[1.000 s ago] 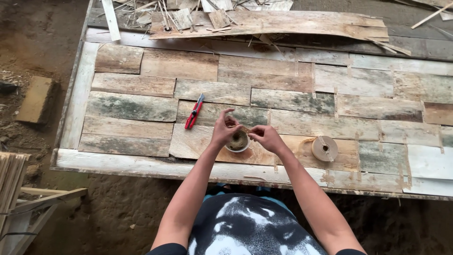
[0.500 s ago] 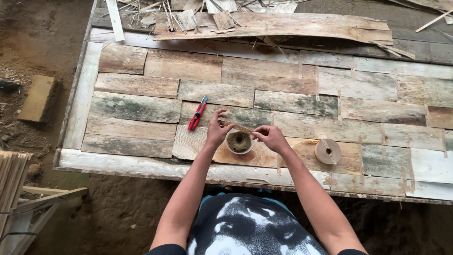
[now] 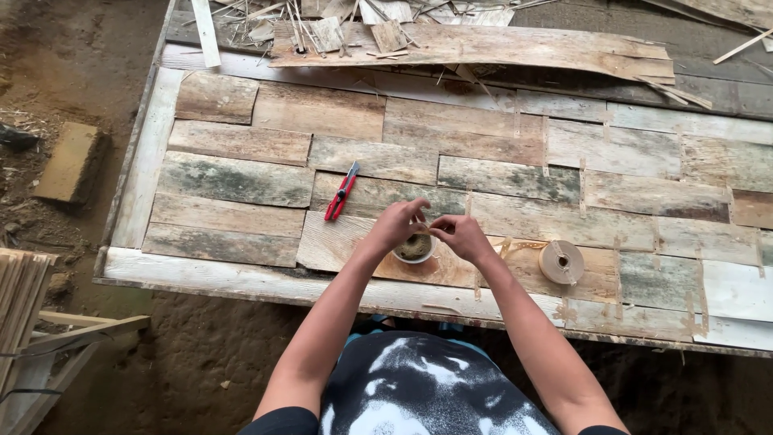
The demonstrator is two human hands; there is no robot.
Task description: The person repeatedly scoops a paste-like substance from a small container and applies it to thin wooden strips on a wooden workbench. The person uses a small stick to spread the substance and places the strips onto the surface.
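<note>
My left hand (image 3: 397, 226) and my right hand (image 3: 459, 236) meet just above a small white bowl (image 3: 415, 248) with a brownish filling, which sits on a wooden panel (image 3: 241, 181) made of weathered patchwork boards. The fingertips of both hands pinch together over the bowl; what they hold is too small to make out. A red utility knife (image 3: 341, 192) lies on the boards to the left of my left hand. A roll of brown paper tape (image 3: 561, 262) lies flat to the right of my right hand, with a loose strip trailing from it toward my hands.
Long wood offcuts and splinters (image 3: 475, 44) are piled along the panel's far edge. A brick-like block (image 3: 71, 163) rests on the dirt ground at the left. Thin wooden slats (image 3: 20, 298) stack up at the lower left.
Both hands stay over the bowl; the fingertips have drawn closer together. The view has shifted slightly.
</note>
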